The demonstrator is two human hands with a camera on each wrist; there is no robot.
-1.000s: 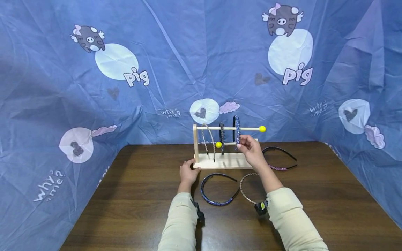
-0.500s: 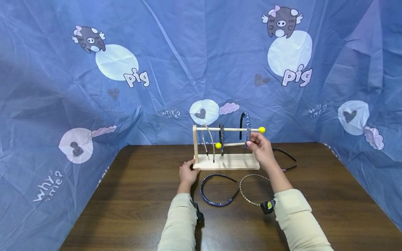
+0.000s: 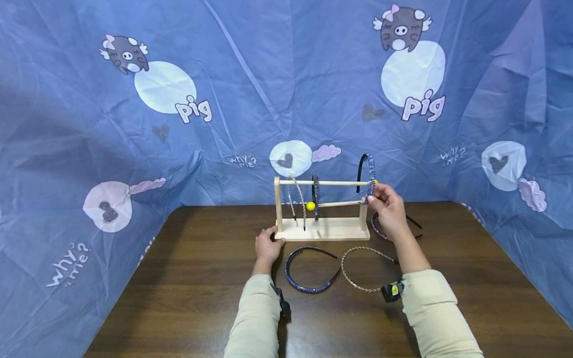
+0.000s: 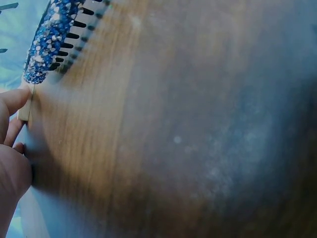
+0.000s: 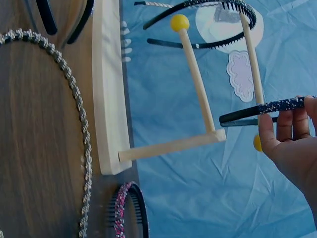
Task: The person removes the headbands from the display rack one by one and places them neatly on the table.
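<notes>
A wooden headband rack (image 3: 323,229) with two rods stands at the back of the table. My left hand (image 3: 267,247) holds the left end of its base; in the left wrist view the thumb and fingers (image 4: 15,101) pinch the wood. My right hand (image 3: 388,209) pinches a blue glittery headband (image 3: 371,171) between thumb and fingers. This headband is upright at the right end of the upper rod, beside its yellow ball (image 5: 257,143). A dark toothed headband (image 3: 316,196) and a braided headband (image 3: 301,199) hang further left on the rack.
In front of the rack lie a dark blue headband (image 3: 312,290) and a gold braided headband (image 3: 353,283). A pink glittery headband (image 5: 120,210) lies to the right of the base. Blue printed cloth (image 3: 250,99) hangs behind the brown table (image 3: 188,298).
My right hand has moved right along the upper rod with the blue glittery headband, to the rod's ball end. The left hand has stayed on the base.
</notes>
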